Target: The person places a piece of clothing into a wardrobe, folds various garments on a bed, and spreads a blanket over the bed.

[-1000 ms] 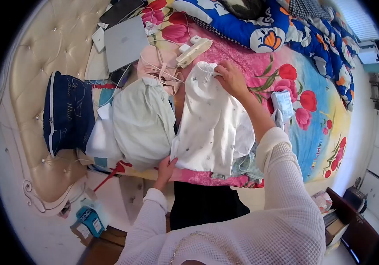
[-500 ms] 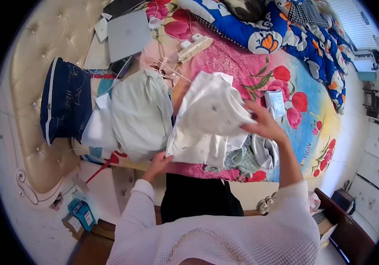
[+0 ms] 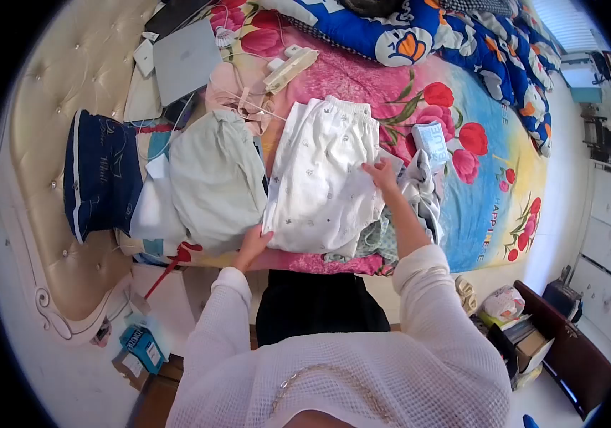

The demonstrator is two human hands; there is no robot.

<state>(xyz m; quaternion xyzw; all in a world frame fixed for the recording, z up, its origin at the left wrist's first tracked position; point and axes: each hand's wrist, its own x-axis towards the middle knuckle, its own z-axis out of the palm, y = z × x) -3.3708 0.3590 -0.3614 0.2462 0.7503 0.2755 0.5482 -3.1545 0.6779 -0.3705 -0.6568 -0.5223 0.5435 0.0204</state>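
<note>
White patterned trousers (image 3: 323, 175) with an elastic waistband lie folded lengthwise on the bed in front of me, waistband away from me. My left hand (image 3: 252, 247) is closed on their near left corner. At their right edge, below the waistband, my right hand (image 3: 385, 177) pinches the cloth. A pale green garment (image 3: 218, 178) lies directly left of the trousers. Partly under their right side are a green patterned cloth (image 3: 379, 239) and a crumpled grey-and-white garment (image 3: 422, 187).
A navy bag (image 3: 104, 178) stands by the padded headboard (image 3: 52, 128). Behind are a laptop (image 3: 186, 63), a power strip (image 3: 291, 70) with cables and a blue duvet (image 3: 462, 53). A light blue packet (image 3: 430, 144) lies right of the clothes.
The raised upper layer of the trousers has come down flat, with the waistband now showing at the far end. My right hand has moved left and slightly away from me; my left hand keeps its corner.
</note>
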